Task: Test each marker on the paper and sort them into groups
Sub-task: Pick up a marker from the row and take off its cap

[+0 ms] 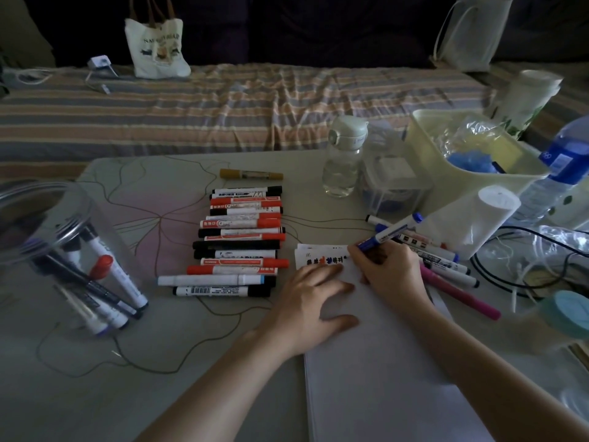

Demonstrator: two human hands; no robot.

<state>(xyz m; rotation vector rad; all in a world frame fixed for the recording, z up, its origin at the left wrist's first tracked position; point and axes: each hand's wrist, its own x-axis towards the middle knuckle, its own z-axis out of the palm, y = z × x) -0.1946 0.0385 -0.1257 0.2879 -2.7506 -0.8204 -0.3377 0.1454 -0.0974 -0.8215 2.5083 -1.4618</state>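
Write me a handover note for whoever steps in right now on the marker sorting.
Right hand grips a blue marker, tip on the paper; left hand lies flat, holding the sheet down.
Done: a stacked row of red and black markers left of the paper, a second group to its right.
Left: markers still in the clear jar; a yellow marker lies apart.

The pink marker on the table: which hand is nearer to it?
The right hand, which holds a blue marker, lies just left of the pink marker. The left hand rests flat on the paper, farther left.
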